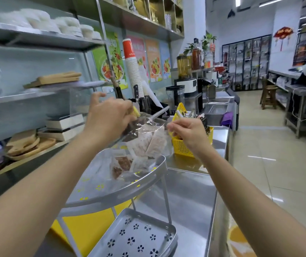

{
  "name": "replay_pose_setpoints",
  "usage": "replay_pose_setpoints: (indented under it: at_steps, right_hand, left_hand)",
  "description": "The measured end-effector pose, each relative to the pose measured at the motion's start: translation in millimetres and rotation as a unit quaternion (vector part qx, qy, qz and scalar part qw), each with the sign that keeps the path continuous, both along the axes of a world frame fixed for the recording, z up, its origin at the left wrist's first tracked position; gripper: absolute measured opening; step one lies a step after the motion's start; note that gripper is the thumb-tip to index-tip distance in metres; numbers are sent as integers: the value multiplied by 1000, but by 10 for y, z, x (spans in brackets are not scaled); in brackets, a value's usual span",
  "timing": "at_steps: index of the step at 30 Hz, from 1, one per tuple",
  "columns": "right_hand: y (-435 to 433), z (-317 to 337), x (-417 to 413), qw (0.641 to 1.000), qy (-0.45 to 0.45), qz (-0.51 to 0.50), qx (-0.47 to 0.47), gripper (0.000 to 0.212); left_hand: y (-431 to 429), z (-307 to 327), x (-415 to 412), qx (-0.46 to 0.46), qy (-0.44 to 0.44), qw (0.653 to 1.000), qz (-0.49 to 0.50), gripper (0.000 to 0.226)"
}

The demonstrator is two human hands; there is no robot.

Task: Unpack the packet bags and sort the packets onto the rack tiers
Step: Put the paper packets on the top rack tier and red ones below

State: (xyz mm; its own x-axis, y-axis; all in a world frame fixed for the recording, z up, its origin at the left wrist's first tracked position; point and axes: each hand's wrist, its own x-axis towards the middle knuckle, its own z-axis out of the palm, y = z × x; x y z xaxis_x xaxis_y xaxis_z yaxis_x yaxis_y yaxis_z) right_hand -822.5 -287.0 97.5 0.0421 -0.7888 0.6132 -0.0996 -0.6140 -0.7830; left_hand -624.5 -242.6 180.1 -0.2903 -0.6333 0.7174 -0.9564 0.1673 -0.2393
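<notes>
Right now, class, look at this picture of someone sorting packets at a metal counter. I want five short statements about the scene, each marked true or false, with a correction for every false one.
1. Both hands hold a clear bag above the rack's top tier. True.
2. The left hand and right hand are gloved. False: both are bare.
3. The lower tray, punched with flower-shaped holes, is full of packets. False: no packets show on it.
4. A yellow basket stands on the counter behind the rack. True.
5. The stack of paper cups lies flat on the counter. False: it rises in a tall leaning column.
</notes>
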Motion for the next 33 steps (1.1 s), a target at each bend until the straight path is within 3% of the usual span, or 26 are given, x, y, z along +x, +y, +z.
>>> replay_pose_setpoints:
  at_steps: [4, 12, 18, 21, 26, 33]
  right_hand:
    - [-35, 316, 62, 1000, -13, -12, -11, 11]
    - [-126, 937, 484, 994, 47, -54, -85, 19]
    - [-165, 1218, 686, 987, 66, -78, -124, 22]
    - [-175, 1204, 762, 985, 76, -86, -133, 20]
    - [-164, 1009, 799, 987, 113, -24, -108, 18]
    - [-216, 1067, 788, 992, 61, -44, -105, 24]
  left_hand:
    - [106, 190, 336, -20, 84, 996, 28, 18]
    - [205, 451, 682, -134, 101, 984, 58, 24]
    - [241, 463, 837, -87, 168, 979, 75, 24]
    - [211, 391, 897, -5, 185, 980, 74, 20]
    - [140, 229, 876, 74, 184, 977, 80, 15]
    - [28, 315, 812, -20, 247, 967, 62, 17]
